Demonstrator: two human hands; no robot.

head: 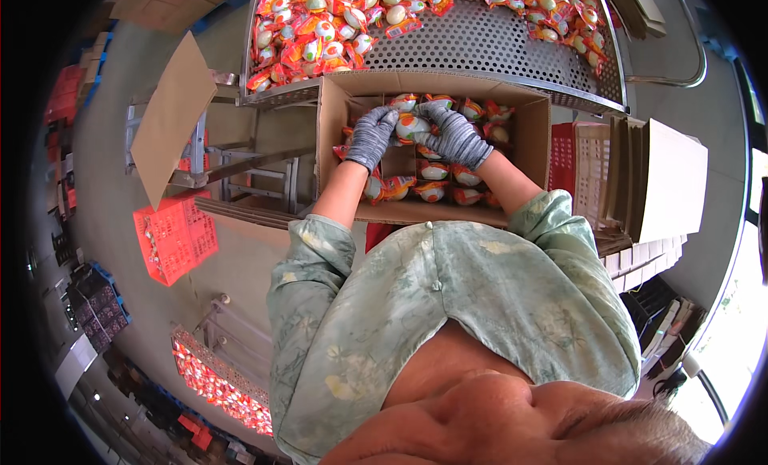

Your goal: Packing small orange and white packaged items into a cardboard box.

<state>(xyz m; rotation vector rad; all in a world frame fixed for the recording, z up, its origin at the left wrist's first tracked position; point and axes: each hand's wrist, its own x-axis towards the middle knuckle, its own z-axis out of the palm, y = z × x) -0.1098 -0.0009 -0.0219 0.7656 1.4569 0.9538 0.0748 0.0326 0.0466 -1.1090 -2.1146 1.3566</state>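
In grey knitted gloves, my left hand (373, 135) and my right hand (456, 135) hold a wrapped egg (411, 127) between their fingers. Its clear wrapper has orange-red printing. Below my hands stands an open cardboard box (433, 81) with cardboard dividers inside. Several wrapped eggs sit in its compartments, such as one egg (433, 170) in the middle and another egg (398, 187) near the front left. One bare compartment (398, 162) shows just below the held egg. My hands and forearms hide part of the box's contents.
Beyond the box, a perforated metal tray (444, 39) carries many wrapped eggs (324, 30). Flat cardboard sheets (672, 180) stand at the right beside a red plastic crate (562, 156). To the left are a tilted cardboard sheet (171, 120), a metal frame (258, 165) and red crates (177, 237).
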